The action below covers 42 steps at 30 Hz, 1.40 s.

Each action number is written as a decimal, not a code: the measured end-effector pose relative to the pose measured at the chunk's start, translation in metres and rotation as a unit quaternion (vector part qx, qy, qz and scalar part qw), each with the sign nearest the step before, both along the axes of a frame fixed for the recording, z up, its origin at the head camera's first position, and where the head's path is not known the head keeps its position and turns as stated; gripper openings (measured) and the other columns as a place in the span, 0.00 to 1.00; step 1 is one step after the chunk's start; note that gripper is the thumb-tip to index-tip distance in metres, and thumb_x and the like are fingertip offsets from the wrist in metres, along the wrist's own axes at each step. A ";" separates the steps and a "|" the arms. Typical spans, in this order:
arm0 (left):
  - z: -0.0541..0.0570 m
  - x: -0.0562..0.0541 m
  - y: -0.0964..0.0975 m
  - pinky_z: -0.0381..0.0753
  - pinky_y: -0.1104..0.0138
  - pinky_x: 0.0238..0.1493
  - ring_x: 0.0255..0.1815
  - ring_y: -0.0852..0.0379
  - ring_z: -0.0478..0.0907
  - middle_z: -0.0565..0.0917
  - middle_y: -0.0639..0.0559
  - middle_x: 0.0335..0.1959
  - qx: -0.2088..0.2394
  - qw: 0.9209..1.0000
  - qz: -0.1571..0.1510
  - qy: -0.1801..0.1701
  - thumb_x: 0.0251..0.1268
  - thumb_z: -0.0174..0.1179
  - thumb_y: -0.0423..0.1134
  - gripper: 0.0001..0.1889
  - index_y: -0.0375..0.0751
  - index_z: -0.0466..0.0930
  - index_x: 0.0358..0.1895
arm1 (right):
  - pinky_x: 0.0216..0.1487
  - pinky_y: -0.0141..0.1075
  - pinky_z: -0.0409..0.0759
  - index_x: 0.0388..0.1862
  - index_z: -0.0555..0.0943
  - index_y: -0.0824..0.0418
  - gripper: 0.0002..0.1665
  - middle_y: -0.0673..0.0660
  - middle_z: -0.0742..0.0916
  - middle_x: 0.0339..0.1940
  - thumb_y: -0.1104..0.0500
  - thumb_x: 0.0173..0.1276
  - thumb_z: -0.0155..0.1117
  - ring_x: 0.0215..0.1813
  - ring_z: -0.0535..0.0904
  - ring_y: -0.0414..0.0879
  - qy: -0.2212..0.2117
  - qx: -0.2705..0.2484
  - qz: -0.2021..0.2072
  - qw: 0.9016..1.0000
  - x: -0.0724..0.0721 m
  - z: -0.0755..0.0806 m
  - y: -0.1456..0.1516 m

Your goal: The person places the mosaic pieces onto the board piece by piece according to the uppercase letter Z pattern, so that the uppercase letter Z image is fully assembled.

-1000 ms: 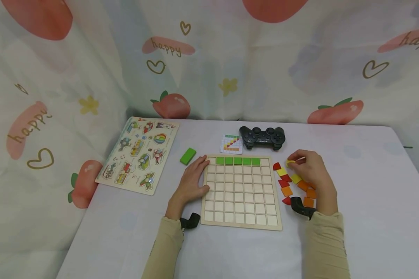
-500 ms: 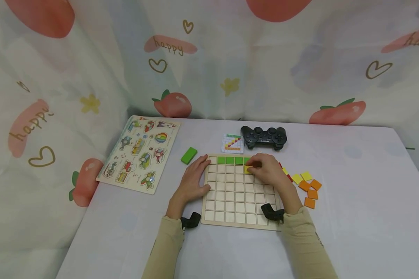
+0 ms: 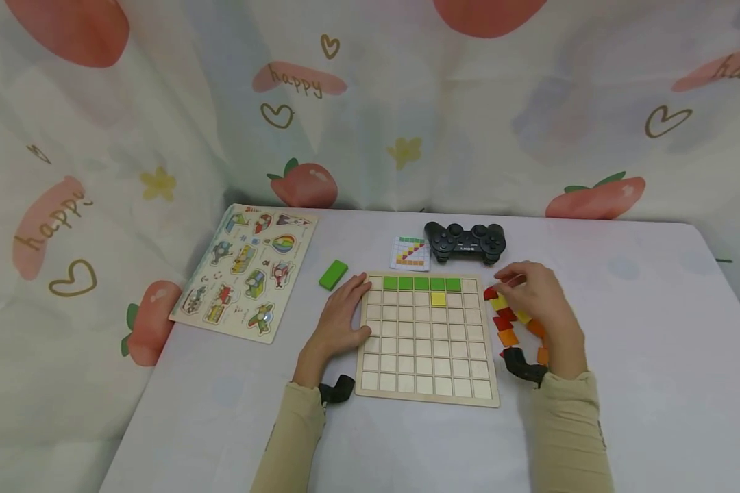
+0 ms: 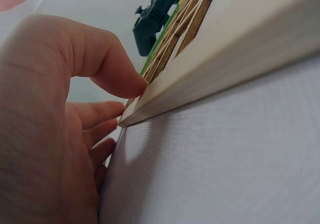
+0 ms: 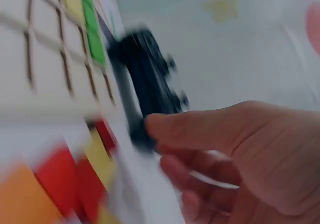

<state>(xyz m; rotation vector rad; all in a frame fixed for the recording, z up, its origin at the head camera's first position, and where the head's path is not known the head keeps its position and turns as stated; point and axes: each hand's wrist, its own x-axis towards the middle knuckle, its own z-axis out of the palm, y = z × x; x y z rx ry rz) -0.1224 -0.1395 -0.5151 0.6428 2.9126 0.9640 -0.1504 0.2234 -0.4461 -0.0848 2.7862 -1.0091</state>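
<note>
A square wooden grid board (image 3: 428, 349) lies on the table, with several green squares (image 3: 421, 283) in its far row and one yellow square (image 3: 438, 299) in the row below. My left hand (image 3: 336, 318) rests along the board's left edge. In the left wrist view its thumb (image 4: 117, 81) lies on the rim, the other fingers extended beside it. My right hand (image 3: 539, 294) hovers over the loose tiles right of the board, fingers loosely bent. Nothing shows between its thumb and fingers in the blurred right wrist view. Red tiles (image 3: 502, 322) and orange tiles (image 3: 508, 338) lie below it, some hidden.
A black game controller (image 3: 465, 242) and a small pattern card (image 3: 410, 253) lie behind the board. A green block (image 3: 333, 274) sits off its far left corner. Farther left is a picture puzzle board (image 3: 243, 274). A printed cloth (image 3: 370, 137) hangs behind the table.
My right hand brought a yellow square from the pile to the board, left it in the second row and went back right to the tiles. The left hand stayed at the board's edge.
</note>
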 end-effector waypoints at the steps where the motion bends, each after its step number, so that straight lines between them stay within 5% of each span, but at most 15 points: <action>1: 0.000 0.000 0.000 0.52 0.52 0.75 0.79 0.50 0.50 0.58 0.48 0.78 0.000 1.000 -0.001 0.001 0.42 0.55 0.42 0.44 0.38 0.63 0.73 | 0.41 0.43 0.79 0.52 0.81 0.69 0.20 0.68 0.82 0.46 0.58 0.67 0.66 0.47 0.76 0.60 -0.023 0.007 -0.012 1.000 0.002 0.001 0.012; 5: 0.002 0.002 0.000 0.52 0.52 0.75 0.79 0.50 0.50 0.58 0.48 0.78 0.001 1.000 -0.001 -0.003 0.43 0.55 0.42 0.44 0.38 0.63 0.73 | 0.39 0.37 0.79 0.59 0.77 0.69 0.29 0.70 0.80 0.51 0.52 0.66 0.67 0.48 0.74 0.60 -0.099 0.016 -0.030 0.995 0.010 -0.003 0.050; 14: 0.001 0.002 0.001 0.54 0.49 0.74 0.78 0.48 0.52 0.59 0.46 0.77 0.023 1.000 -0.006 0.008 0.41 0.55 0.41 0.44 0.37 0.64 0.72 | 0.39 0.36 0.76 0.58 0.79 0.69 0.29 0.66 0.80 0.47 0.52 0.62 0.70 0.46 0.74 0.56 -0.127 0.001 -0.022 0.992 0.014 -0.004 0.071; 20: 0.001 0.000 0.000 0.52 0.52 0.75 0.79 0.50 0.50 0.58 0.47 0.78 0.013 1.000 -0.003 -0.004 0.42 0.55 0.42 0.45 0.38 0.63 0.73 | 0.36 0.34 0.78 0.57 0.78 0.69 0.28 0.69 0.79 0.48 0.55 0.63 0.71 0.43 0.75 0.56 -0.115 -0.004 -0.049 0.992 0.012 -0.009 0.063; 26: 0.001 0.000 0.000 0.52 0.51 0.75 0.79 0.49 0.50 0.58 0.47 0.77 0.013 1.000 -0.004 -0.004 0.41 0.54 0.42 0.45 0.38 0.63 0.73 | 0.31 0.36 0.80 0.50 0.80 0.69 0.21 0.65 0.80 0.41 0.57 0.64 0.69 0.40 0.75 0.56 -0.056 -0.009 -0.052 0.997 0.009 -0.005 0.047; 29: 0.000 0.000 0.000 0.53 0.50 0.75 0.78 0.48 0.51 0.58 0.46 0.77 0.015 1.000 -0.006 -0.004 0.41 0.55 0.42 0.45 0.38 0.63 0.73 | 0.32 0.33 0.79 0.47 0.83 0.68 0.17 0.63 0.82 0.40 0.57 0.64 0.69 0.41 0.76 0.56 -0.015 -0.024 -0.030 0.999 0.008 0.002 0.029; 33: 0.001 0.000 -0.001 0.53 0.50 0.75 0.79 0.49 0.50 0.58 0.47 0.78 0.010 1.000 -0.003 -0.005 0.42 0.55 0.41 0.44 0.38 0.63 0.73 | 0.33 0.32 0.79 0.40 0.85 0.66 0.11 0.61 0.85 0.37 0.60 0.62 0.71 0.37 0.80 0.52 0.026 -0.067 0.055 0.996 0.001 0.005 -0.015; 38: 0.002 0.000 -0.002 0.53 0.50 0.75 0.78 0.49 0.51 0.58 0.47 0.77 0.015 1.000 -0.003 0.000 0.42 0.56 0.42 0.44 0.38 0.63 0.73 | 0.37 0.36 0.78 0.36 0.87 0.64 0.06 0.55 0.86 0.31 0.62 0.62 0.70 0.33 0.79 0.45 0.012 -0.101 0.176 0.979 -0.004 -0.006 -0.070; 42: 0.002 0.000 -0.001 0.53 0.49 0.75 0.78 0.48 0.51 0.58 0.46 0.77 0.015 1.000 -0.010 -0.001 0.42 0.56 0.42 0.44 0.37 0.63 0.73 | 0.35 0.37 0.76 0.34 0.86 0.63 0.04 0.52 0.85 0.28 0.64 0.61 0.70 0.31 0.77 0.44 -0.007 -0.077 0.181 0.980 0.000 -0.011 -0.089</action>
